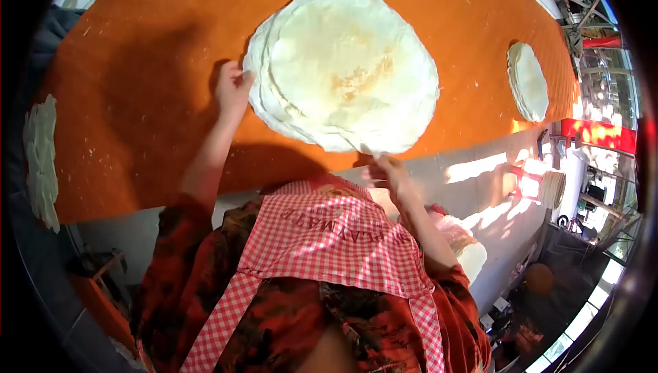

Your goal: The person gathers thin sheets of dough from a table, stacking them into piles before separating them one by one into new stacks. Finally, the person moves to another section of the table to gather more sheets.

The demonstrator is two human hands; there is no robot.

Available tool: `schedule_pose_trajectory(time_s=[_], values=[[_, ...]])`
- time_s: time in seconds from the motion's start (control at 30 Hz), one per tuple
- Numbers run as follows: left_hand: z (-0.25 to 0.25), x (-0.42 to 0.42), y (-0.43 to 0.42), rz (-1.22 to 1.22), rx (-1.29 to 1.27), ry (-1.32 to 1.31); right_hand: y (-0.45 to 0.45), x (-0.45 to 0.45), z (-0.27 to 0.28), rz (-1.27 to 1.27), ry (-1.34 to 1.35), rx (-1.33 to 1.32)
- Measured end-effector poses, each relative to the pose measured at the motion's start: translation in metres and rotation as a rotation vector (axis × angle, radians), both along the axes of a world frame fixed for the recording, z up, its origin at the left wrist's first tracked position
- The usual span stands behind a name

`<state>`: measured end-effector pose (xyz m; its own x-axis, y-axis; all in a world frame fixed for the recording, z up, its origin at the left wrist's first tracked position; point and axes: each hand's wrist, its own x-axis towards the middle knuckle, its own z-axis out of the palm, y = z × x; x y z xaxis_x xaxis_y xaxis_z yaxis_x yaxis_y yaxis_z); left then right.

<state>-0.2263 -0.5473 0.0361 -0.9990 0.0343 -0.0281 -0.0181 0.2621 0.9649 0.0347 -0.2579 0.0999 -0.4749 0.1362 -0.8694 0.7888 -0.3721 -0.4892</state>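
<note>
A stack of large, thin, round flatbreads lies on the orange cloth-covered table; the top one has brown patches. My left hand is at the left edge of the stack, its thumb and fingers closed at the rim. At the near edge of the stack is my right hand, its fingers pinched on the rim of a flatbread. How many layers either hand grips cannot be made out.
A smaller-looking stack of flatbreads lies at the table's right end, another pile at the far left. Beyond the near table edge are the floor, a stool and a pale round item low on the right.
</note>
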Motion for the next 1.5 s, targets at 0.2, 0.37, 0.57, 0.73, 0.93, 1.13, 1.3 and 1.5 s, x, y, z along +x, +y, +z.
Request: schedule_pose_trajectory(time_s=[0.2, 0.37, 0.57, 0.73, 0.93, 1.13, 1.3, 1.5], values=[[0.049, 0.101, 0.033, -0.265, 0.367, -0.282, 0.013, -0.06, 0.03, 0.792, 1.063, 1.397], [0.059, 0.135, 0.056, -0.247, 0.565, -0.749, 0.047, -0.11, -0.019, 0.91, 1.159, 0.965], [0.054, 0.149, 0.09, -0.08, 0.767, -0.69, 0.061, -0.12, -0.03, 0.542, 0.69, 0.45], [0.037, 0.134, 0.113, 0.159, 0.661, -0.702, 0.069, -0.154, -0.019, 0.677, 0.976, 0.509], [0.024, 0.132, 0.118, 0.182, 0.439, -0.69, 0.112, -0.273, 0.151, 0.743, 1.085, 0.82], [0.041, 0.128, 0.121, 0.28, 0.244, -0.155, 0.087, -0.262, 0.157, 0.831, 1.15, 0.996], [0.043, 0.097, 0.132, 0.28, 0.644, -0.559, 0.094, -0.275, 0.14, 0.709, 0.976, 0.57], [0.03, 0.05, 0.149, 0.238, 0.55, -0.686, 0.119, -0.3, 0.137, 0.669, 0.907, 0.506]])
